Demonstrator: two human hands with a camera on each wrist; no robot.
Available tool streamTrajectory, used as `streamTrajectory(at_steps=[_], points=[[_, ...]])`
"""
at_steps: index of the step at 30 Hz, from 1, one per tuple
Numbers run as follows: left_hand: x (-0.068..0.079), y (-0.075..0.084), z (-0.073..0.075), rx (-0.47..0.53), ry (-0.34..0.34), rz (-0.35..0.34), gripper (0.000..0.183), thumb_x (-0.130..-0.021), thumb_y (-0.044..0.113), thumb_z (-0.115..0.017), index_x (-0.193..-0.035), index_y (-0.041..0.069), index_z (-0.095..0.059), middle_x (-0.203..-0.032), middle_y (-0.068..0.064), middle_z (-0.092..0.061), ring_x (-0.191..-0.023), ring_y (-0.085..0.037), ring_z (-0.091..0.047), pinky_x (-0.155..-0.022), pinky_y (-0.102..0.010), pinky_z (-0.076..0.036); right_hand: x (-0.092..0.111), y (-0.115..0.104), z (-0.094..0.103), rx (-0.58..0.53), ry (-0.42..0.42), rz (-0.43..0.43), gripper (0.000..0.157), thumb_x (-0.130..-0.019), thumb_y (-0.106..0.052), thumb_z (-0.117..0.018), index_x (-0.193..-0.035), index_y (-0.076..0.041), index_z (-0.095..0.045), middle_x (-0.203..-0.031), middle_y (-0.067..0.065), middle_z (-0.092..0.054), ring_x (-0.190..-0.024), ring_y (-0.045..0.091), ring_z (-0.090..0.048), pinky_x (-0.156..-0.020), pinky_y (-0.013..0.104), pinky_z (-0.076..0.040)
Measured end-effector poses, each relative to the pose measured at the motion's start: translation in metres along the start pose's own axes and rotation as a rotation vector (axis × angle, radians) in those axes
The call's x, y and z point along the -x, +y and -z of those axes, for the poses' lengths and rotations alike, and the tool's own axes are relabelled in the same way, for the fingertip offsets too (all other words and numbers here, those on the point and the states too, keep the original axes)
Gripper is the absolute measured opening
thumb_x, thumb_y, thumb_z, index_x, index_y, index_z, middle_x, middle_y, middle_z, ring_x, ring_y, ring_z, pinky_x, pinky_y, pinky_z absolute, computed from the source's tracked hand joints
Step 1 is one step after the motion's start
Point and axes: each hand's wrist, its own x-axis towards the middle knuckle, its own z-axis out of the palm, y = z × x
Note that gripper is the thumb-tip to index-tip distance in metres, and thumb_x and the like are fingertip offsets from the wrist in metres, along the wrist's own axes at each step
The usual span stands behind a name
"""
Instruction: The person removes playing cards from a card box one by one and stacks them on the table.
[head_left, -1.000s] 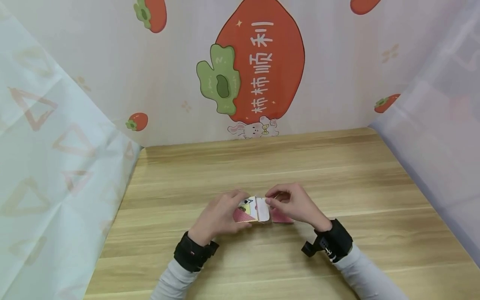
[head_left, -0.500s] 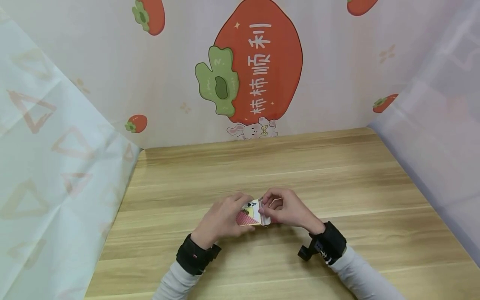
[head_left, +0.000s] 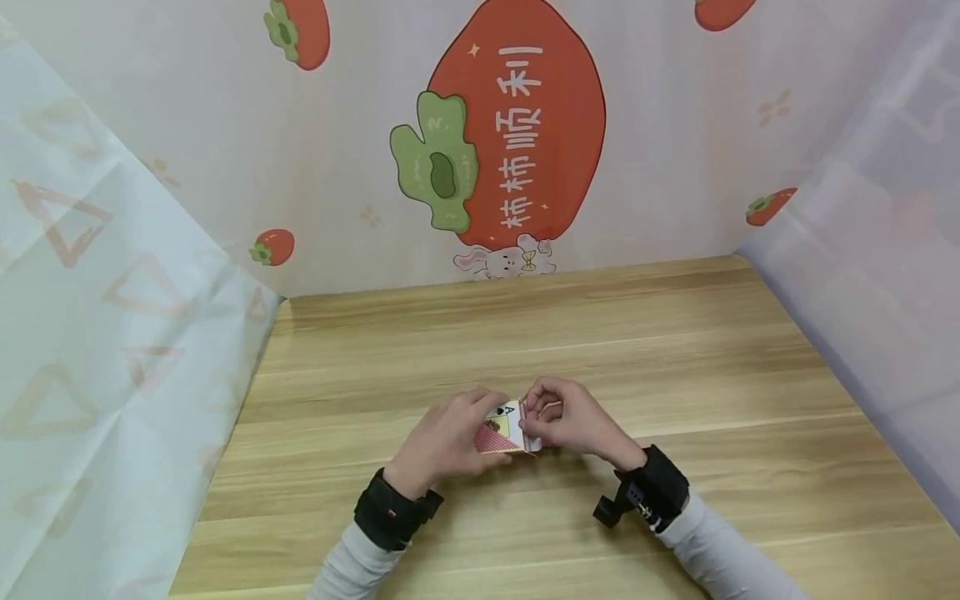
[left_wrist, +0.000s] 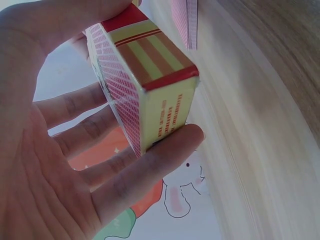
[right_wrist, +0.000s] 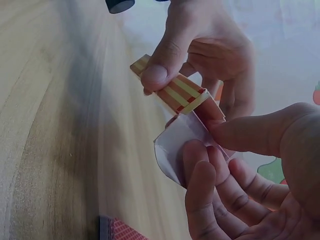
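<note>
A playing card box (head_left: 501, 437), with an ace printed on its face and a red pattern, is held just above the table. My left hand (head_left: 442, 437) grips it by its long edges between thumb and fingers; the left wrist view shows its striped side and printed end. At the box's right end is my right hand (head_left: 573, 422), pinching the white flap (right_wrist: 176, 142) between thumb and fingers. The flap stands out from the end of the box. A red-patterned deck of cards (right_wrist: 125, 230) lies on the table below, mostly hidden by the right hand in the head view.
The wood-grain table (head_left: 480, 342) spreads around both hands. A pale curtain with a large persimmon print (head_left: 547, 142) hangs behind it, and more sheets (head_left: 127, 300) close off the left and right sides. Each wrist wears a black strap (head_left: 393, 510) with a small camera.
My right hand moved slightly left onto the flap and took hold of it, covering more of it. The left hand and box shifted slightly right and nearer.
</note>
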Motion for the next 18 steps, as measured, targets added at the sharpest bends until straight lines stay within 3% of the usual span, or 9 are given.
streamTrajectory(at_steps=[3, 10, 18], points=[[0.000, 0.000, 0.001, 0.002, -0.010, 0.015, 0.072, -0.072, 0.048, -0.087, -0.131, 0.018, -0.058, -0.121, 0.003, -0.064, -0.097, -0.009, -0.061, -0.080, -0.029, -0.054, -0.001, 0.002, 0.002, -0.004, 0.005, -0.032, 0.023, -0.086, -0.010, -0.078, -0.099, -0.003, -0.060, -0.093, 0.012, -0.067, -0.082, 0.023, -0.070, -0.070, 0.032, -0.058], [0.001, -0.002, 0.005, -0.015, -0.016, 0.051, 0.073, -0.073, 0.049, -0.086, -0.133, 0.018, -0.058, -0.128, 0.000, -0.064, -0.108, -0.013, -0.062, -0.088, -0.033, -0.054, 0.000, 0.003, 0.007, -0.124, -0.018, -0.152, 0.024, -0.086, -0.012, -0.077, -0.102, 0.000, -0.063, -0.092, 0.014, -0.072, -0.076, 0.027, -0.072, -0.065, 0.043, -0.060], [0.002, -0.009, 0.006, 0.004, -0.013, 0.099, 0.074, -0.072, 0.046, -0.087, -0.134, 0.019, -0.057, -0.128, 0.000, -0.064, -0.101, -0.011, -0.061, -0.084, -0.031, -0.053, 0.000, 0.000, 0.020, -0.140, -0.036, -0.204, 0.022, -0.090, -0.011, -0.073, -0.103, 0.003, -0.063, -0.090, 0.016, -0.072, -0.073, 0.029, -0.072, -0.066, 0.045, -0.059]])
